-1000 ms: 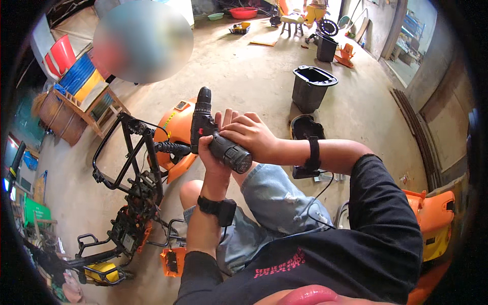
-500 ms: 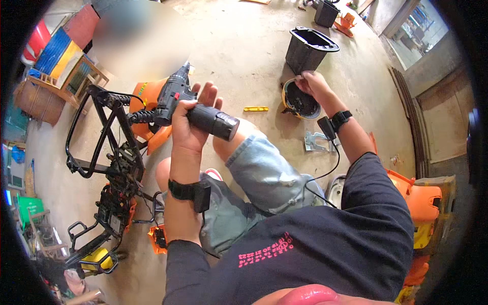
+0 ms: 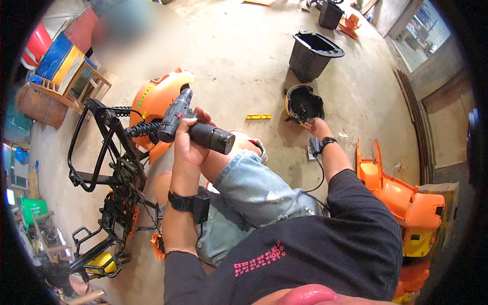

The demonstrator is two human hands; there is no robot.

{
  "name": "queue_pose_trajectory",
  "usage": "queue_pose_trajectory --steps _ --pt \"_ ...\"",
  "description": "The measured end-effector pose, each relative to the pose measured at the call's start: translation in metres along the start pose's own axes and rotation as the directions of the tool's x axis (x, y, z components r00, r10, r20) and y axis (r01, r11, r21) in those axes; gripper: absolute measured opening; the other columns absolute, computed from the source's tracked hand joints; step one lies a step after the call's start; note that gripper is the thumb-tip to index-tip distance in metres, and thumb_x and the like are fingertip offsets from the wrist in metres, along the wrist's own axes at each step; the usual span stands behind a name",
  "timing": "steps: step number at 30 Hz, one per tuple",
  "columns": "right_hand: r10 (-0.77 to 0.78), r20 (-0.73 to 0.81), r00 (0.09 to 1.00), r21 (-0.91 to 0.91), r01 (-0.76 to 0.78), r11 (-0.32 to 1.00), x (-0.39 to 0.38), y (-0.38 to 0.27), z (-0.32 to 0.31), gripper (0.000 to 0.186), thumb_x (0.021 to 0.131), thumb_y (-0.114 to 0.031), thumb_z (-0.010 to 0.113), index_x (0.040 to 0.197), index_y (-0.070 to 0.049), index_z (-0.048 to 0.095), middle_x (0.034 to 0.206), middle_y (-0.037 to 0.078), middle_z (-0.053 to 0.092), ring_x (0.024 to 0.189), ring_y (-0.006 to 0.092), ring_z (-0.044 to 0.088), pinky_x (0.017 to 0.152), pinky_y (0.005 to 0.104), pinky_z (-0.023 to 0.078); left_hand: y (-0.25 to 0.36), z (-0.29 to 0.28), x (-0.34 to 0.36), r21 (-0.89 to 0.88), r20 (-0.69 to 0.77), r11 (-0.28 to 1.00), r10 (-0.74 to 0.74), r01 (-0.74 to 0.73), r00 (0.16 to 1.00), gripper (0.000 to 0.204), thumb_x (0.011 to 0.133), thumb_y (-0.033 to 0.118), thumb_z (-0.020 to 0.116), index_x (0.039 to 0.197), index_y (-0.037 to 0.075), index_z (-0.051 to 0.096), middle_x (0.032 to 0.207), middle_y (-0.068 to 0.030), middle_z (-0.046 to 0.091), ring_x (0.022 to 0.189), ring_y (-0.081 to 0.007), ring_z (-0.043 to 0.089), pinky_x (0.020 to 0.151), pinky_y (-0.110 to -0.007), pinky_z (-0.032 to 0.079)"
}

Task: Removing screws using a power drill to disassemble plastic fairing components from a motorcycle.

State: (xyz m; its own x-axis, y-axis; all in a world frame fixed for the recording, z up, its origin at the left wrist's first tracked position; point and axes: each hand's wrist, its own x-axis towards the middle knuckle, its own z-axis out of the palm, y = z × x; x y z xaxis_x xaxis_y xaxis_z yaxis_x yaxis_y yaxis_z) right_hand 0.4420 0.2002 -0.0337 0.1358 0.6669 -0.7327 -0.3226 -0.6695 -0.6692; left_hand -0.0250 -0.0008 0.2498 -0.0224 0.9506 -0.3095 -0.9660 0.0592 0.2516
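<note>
Gripping the cordless drill tight in the left hand, just beside the black frame, keep it level; the right hand pinches something small beside the round black-and-yellow housing.

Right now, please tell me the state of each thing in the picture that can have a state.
cordless drill: lifted, held in the left hand, pointing toward the black metal frame.
right hand: stretched out, at the rim of the round black part.
black bin: upright, open, on the floor.
orange body panel: on the floor, detached.
</note>
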Motion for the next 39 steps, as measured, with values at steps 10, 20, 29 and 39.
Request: queue_pose_trajectory --steps 10,20,29,39 --pt "-0.789 0.424 0.444 -0.517 0.834 0.192 -0.251 -0.134 0.151 0.041 0.093 -0.032 0.055 0.074 0.004 0.062 0.058 0.011 0.059 0.055 0.0178 0.06 0.053 0.0289 0.045 -0.018 -0.003 0.019 -0.043 0.057 0.997 0.065 -0.062 0.996 0.031 0.077 0.005 0.053 0.108 0.006 0.057 0.096 -0.005 0.064 0.093 -0.0213 0.062 0.086 -0.042 0.05" --pt "-0.511 0.47 -0.72 0.251 0.664 -0.704 -0.579 -0.163 0.181 0.002 0.074 -0.004 0.057 0.074 -0.005 0.055 0.063 0.005 0.053 0.056 0.0178 0.055 0.049 0.0302 0.041 -0.032 -0.007 0.043 -0.177 0.027 0.984 0.026 -0.021 0.999 0.022 0.075 0.003 0.056 0.096 0.005 0.057 0.088 -0.006 0.063 0.086 -0.0219 0.063 0.084 -0.041 0.05" --pt "-0.506 0.464 -0.727 0.184 0.638 -0.748 -0.608 -0.134 0.168 0.01 0.079 -0.017 0.062 0.08 -0.015 0.053 0.068 -0.002 0.051 0.059 0.0137 0.056 0.051 0.0294 0.036 -0.04 -0.007 0.043 -0.239 -0.004 0.971 0.012 -0.012 1.0 0.019 0.074 0.002 0.056 0.094 0.003 0.057 0.084 -0.008 0.063 0.081 -0.0236 0.062 0.083 -0.04 0.052" --pt "-0.397 0.502 -0.768 0.31 0.588 -0.747 -0.608 -0.135 0.164 0.012 0.077 -0.016 0.067 0.076 -0.016 0.054 0.066 -0.003 0.051 0.06 0.0132 0.057 0.052 0.0287 0.037 -0.042 -0.005 0.041 -0.285 0.014 0.958 0.035 -0.03 0.999 0.017 0.076 0.002 0.056 0.093 0.001 0.054 0.084 -0.009 0.06 0.081 -0.0236 0.061 0.084 -0.038 0.052"
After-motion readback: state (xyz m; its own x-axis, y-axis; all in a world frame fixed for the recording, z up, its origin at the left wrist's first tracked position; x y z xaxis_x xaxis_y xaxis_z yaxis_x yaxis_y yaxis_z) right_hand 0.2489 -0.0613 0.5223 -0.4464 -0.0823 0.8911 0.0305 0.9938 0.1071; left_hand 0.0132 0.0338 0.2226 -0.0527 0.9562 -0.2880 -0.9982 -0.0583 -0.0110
